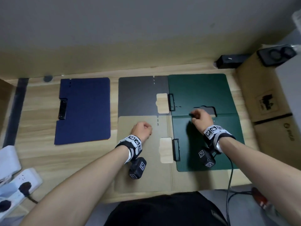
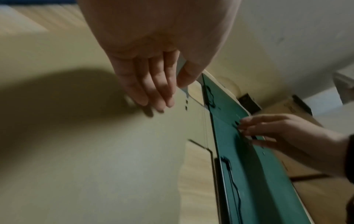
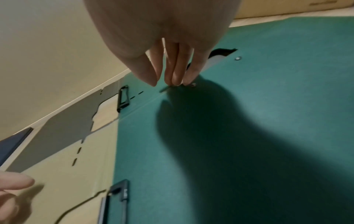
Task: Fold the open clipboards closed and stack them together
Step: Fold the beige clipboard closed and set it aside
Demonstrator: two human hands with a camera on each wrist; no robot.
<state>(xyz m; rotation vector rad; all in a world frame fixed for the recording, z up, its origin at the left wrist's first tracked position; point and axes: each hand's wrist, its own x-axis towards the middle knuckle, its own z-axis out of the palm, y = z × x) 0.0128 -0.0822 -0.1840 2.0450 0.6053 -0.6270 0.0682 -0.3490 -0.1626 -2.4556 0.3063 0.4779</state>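
Observation:
Two open clipboards lie side by side on the wooden desk (image 1: pixel 37 128). The far one has a grey cover (image 1: pixel 136 95) and a green board (image 1: pixel 198 90). The near one has a tan cover (image 1: pixel 140 168) and a green board (image 1: pixel 210 149). A closed blue clipboard (image 1: pixel 83 110) lies flat at the left. My left hand (image 1: pixel 144 128) rests its fingertips (image 2: pixel 161 104) on the tan cover (image 2: pixel 95 151), holding nothing. My right hand (image 1: pixel 197 117) touches the near green board (image 3: pixel 249 136) at its far edge with its fingertips (image 3: pixel 176 81); its fingers (image 2: pixel 254 131) look straight.
Cardboard boxes (image 1: pixel 263 98) stand along the right edge, with a black speaker (image 1: pixel 275 56) on top and a black box (image 1: pixel 231 60) behind. A power strip (image 1: pixel 17 185) and white cloth (image 1: pixel 8 159) sit at the front left. A cable (image 1: pixel 229 185) hangs from my right wrist.

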